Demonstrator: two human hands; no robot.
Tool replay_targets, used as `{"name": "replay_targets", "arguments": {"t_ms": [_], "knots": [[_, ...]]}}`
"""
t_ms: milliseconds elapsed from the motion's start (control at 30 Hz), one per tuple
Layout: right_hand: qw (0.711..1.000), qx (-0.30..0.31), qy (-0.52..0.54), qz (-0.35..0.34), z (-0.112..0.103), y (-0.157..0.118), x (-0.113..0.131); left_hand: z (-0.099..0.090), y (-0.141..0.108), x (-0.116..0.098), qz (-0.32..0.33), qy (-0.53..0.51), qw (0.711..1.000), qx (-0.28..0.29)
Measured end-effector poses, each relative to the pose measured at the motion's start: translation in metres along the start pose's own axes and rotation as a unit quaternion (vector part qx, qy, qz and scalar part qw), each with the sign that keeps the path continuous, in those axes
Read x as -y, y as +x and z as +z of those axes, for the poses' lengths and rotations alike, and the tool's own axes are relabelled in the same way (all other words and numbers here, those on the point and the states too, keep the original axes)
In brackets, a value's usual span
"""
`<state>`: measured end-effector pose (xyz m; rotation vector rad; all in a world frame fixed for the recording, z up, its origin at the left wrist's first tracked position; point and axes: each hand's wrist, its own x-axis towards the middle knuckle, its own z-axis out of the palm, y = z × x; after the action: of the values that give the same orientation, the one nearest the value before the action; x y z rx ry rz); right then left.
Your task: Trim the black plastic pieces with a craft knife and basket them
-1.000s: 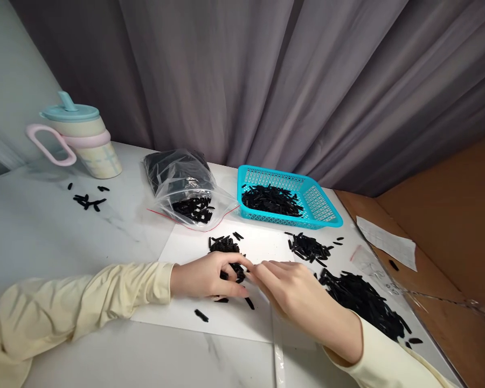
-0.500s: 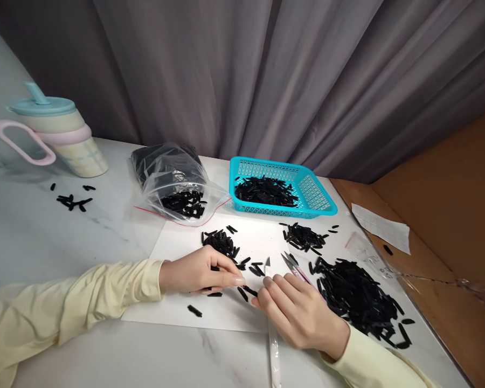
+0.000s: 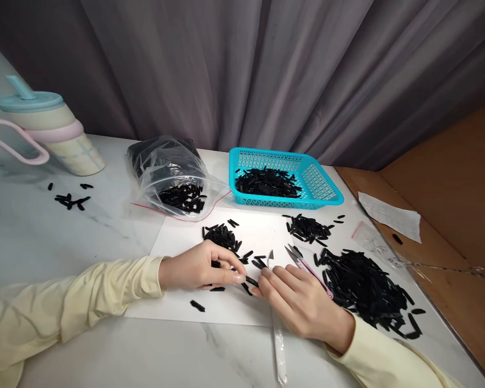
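Between both hands is a small black strip (image 3: 251,281). My left hand (image 3: 206,265) pinches its left end between thumb and finger, over a white sheet (image 3: 234,312). The fingertips of my right hand (image 3: 297,296) are closed at its right end. Under my right hand lies a white-handled knife (image 3: 279,350), its blade tip showing above the fingers. Pink scissors (image 3: 307,267) lie just beyond that hand. A small pile of black strips (image 3: 221,237) sits behind my left hand, and a large pile (image 3: 366,288) is to the right.
A blue basket (image 3: 323,186) and an open plastic bag (image 3: 167,161), both with black strips, stand at the back. A cup (image 3: 75,143) is at the left. Another small pile (image 3: 310,228) lies below the basket. White paper (image 3: 390,215) and a clear bag (image 3: 372,240) are at the right.
The view has shifted slightly. The black strip now shows more plainly between the fingertips of both hands; the hands have otherwise barely moved.
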<state>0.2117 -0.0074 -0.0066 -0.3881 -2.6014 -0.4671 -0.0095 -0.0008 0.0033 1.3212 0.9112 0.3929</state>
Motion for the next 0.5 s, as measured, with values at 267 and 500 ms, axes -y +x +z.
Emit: {"name": "replay_targets", "arguments": {"t_ms": [267, 500], "knots": [[0.998, -0.016, 0.058, 0.030, 0.003, -0.006, -0.002, 0.000, 0.000, -0.002, 0.003, 0.002, 1.000, -0.011], [0.983, -0.053, 0.140, 0.104, 0.009, -0.011, 0.005, -0.001, 0.000, 0.000, 0.005, 0.011, 1.000, -0.012]]}}
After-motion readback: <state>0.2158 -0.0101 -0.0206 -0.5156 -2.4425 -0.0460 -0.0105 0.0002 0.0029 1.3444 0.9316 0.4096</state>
